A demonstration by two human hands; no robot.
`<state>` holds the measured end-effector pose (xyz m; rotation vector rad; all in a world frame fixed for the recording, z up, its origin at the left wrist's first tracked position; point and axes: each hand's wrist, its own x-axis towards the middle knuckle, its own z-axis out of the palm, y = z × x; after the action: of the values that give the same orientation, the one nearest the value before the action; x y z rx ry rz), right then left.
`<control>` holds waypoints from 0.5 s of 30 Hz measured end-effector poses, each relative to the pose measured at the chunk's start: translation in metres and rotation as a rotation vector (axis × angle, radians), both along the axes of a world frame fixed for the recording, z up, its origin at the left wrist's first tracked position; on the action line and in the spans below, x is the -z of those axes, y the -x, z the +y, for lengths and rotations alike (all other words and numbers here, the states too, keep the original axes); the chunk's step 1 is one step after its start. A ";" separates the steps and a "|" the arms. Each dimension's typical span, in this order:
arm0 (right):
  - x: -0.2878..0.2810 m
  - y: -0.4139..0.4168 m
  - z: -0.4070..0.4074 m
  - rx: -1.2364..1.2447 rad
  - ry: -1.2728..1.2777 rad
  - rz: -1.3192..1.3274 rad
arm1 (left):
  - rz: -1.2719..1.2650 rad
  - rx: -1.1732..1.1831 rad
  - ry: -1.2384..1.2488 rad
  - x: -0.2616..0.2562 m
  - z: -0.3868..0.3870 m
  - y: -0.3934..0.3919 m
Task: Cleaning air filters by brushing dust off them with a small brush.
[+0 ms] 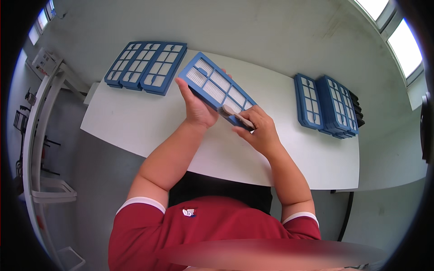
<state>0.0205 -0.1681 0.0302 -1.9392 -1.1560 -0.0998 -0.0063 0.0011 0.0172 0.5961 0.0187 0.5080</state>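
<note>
A blue-framed pleated air filter (pixel 217 84) is held tilted above the white table, its white pleats showing through the frame's grid. My left hand (pixel 200 106) grips it from the left and beneath, thumb along the near edge and fingertips showing past the far edge. In my right hand (pixel 259 127) is a small brush (pixel 234 114) with a pale handle and dark bristles. The bristle end lies at the near long edge of the filter, close to its lower right end. My right fingers cover part of that end.
On the white table (pixel 230 152), three similar filters (pixel 145 67) lie side by side at the far left. Stacked filters (pixel 325 105) stand at the right, with black parts (pixel 356 110) behind them. A white rack (pixel 37 135) stands left of the table.
</note>
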 end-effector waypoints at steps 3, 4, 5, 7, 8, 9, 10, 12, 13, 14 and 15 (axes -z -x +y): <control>0.006 -0.002 0.000 -0.011 -0.052 0.009 | -0.038 -0.012 -0.010 0.006 -0.001 -0.003; 0.008 -0.003 0.001 0.009 -0.126 -0.013 | -0.061 -0.024 -0.042 0.006 -0.001 -0.003; 0.006 -0.001 0.001 0.009 -0.133 -0.007 | -0.056 -0.024 -0.049 0.006 -0.003 -0.002; 0.000 0.004 0.004 0.115 -0.127 -0.105 | -0.083 -0.008 -0.123 0.007 -0.007 -0.002; -0.001 0.005 0.003 0.124 -0.132 -0.101 | -0.079 0.001 -0.129 0.008 -0.011 -0.002; -0.001 0.006 0.004 0.128 -0.148 -0.121 | -0.102 0.011 -0.143 0.009 -0.014 0.000; -0.001 0.007 0.005 0.133 -0.163 -0.141 | -0.125 0.021 -0.158 0.009 -0.017 0.002; -0.001 0.008 0.006 0.133 -0.187 -0.129 | -0.151 0.046 -0.163 0.013 -0.021 0.003; -0.001 0.008 0.007 0.127 -0.204 -0.122 | -0.182 0.064 -0.159 0.015 -0.022 0.003; 0.000 0.008 0.008 0.133 -0.208 -0.120 | -0.179 0.070 -0.163 0.015 -0.023 0.004; 0.001 0.008 0.009 0.097 -0.221 -0.138 | -0.176 0.076 -0.174 0.013 -0.024 0.004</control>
<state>0.0125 -0.1594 0.0294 -1.8127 -1.0901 -0.4027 -0.0107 -0.0231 0.0040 0.7173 -0.2164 0.4892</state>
